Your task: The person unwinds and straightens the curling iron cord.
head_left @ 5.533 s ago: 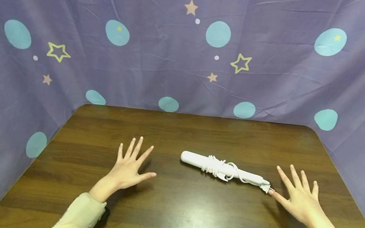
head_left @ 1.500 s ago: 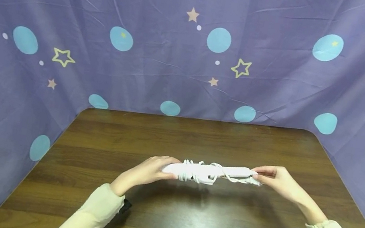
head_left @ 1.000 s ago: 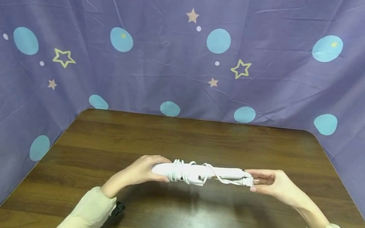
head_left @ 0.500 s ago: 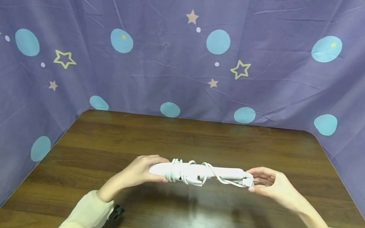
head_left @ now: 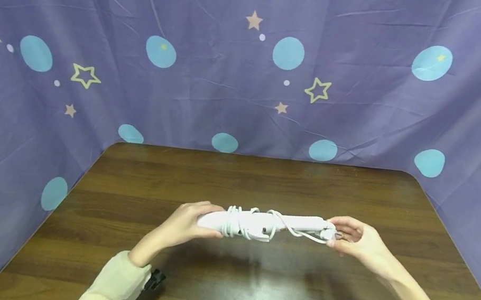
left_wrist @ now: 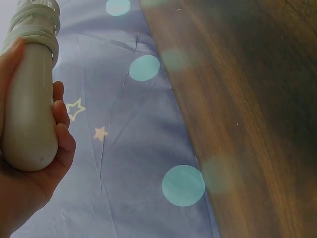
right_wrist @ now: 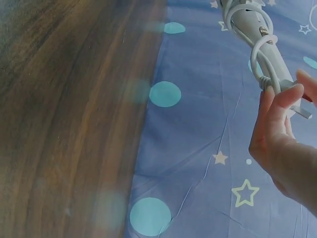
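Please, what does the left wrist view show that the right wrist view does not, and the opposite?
Only left: the left hand gripping the rounded end of the white tool.
Only right: the right hand holding the plug.
Both: part of the tool, its wound cord, the wooden table and the patterned curtain.

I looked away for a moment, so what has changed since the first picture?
The white wand has been lifted off the table and shifted somewhat to the person's left. The left hand and the right hand, both spread open before, now hold its rounded end and its plug. The cord stays wound round the wand; the curtain looks the same.
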Demonstrator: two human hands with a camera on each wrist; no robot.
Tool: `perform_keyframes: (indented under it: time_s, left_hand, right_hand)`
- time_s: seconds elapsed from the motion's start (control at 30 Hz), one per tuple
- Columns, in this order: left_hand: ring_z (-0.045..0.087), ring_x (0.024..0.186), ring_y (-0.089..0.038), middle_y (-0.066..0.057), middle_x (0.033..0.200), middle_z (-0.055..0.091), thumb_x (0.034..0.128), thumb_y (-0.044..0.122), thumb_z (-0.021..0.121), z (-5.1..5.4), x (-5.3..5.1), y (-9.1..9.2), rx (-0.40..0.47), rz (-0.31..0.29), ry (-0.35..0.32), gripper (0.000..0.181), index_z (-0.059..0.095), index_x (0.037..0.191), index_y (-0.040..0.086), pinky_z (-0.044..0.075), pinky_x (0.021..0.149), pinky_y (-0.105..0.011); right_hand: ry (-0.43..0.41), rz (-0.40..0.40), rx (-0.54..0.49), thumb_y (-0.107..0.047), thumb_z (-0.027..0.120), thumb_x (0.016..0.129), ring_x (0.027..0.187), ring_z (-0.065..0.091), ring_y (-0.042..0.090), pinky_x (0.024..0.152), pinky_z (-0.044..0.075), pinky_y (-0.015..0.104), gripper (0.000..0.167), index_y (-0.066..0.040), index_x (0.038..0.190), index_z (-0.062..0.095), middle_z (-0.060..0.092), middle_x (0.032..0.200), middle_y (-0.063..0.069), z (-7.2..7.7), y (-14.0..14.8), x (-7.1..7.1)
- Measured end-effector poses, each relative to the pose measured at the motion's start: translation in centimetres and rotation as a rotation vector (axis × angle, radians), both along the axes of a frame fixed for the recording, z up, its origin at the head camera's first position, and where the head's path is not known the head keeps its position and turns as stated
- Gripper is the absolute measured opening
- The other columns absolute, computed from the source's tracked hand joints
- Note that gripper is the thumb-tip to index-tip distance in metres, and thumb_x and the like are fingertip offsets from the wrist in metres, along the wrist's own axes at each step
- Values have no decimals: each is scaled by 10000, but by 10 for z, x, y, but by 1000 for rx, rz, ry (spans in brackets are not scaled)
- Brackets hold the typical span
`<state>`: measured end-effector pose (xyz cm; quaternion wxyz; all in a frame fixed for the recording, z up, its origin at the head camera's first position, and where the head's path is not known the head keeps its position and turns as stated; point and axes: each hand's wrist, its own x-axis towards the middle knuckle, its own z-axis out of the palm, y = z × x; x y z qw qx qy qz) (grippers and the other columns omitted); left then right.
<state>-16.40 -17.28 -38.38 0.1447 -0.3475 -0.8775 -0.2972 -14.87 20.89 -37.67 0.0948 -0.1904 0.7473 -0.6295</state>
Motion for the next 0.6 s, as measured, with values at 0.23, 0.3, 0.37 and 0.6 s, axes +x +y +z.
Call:
perform_keyframes:
  time_s: [0.23,0.3,0.37,0.6]
  left_hand:
    - [480,658,-58,35,818,612,638,273,771,1,1,0,24,12,-23,413,648,990,95,392,565,-202]
    - [479,657,-57,36,815,612,636,271,772,2,1,0,29,14,-28,412,649,987,93,391,564,-202]
    - [477,655,-56,35,813,612,634,268,773,2,2,0,37,15,-32,413,650,985,90,390,563,-203]
    - [489,670,-59,25,834,624,633,266,773,3,3,-1,49,20,-42,415,651,985,84,396,574,-208]
  right_hand:
    - [-98,153,-313,54,495,852,951,581,103,813,438,225,304,-122,1083,583,634,1024,-2,-4,4,-1]
    - [-146,252,-465,98,429,865,983,572,139,853,415,242,336,-97,1093,581,617,1062,45,-6,4,-2]
    - [-168,326,-567,130,377,869,1013,559,170,877,396,260,358,-51,1112,568,596,1094,81,-8,4,-3]
    - [-97,146,-379,69,439,873,804,595,102,771,451,209,339,-160,1062,603,638,973,-4,-6,2,1]
